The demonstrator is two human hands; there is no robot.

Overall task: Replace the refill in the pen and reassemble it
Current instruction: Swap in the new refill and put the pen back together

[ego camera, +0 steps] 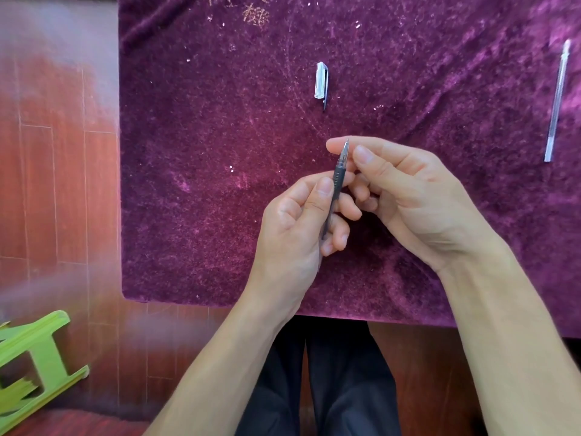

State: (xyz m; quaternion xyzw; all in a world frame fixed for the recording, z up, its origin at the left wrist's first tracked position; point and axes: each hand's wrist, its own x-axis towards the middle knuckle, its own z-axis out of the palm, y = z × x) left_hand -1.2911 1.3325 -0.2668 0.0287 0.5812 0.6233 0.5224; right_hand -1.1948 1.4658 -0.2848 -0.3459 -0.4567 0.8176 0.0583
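Purple velvet cloth [204,190] over the counter, red wood floor and a green stool [34,357] off to the left. Clear pen cap [320,80] lying alone near the middle; below it, left hand [298,221] wrapped around the dark pen [334,190] barrel, tip up and tilted right, right hand [408,196] pinching the tip section between thumb and forefinger. Far right, well apart, 1 clear refill [557,102] on the cloth.

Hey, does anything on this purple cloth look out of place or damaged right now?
Nothing looks damaged or spilled. The pen is held upright between the left hand and right hand. Its clear cap lies apart on the velvet cloth, and a spare refill lies far right. Only scattered lint specks mark the cloth.
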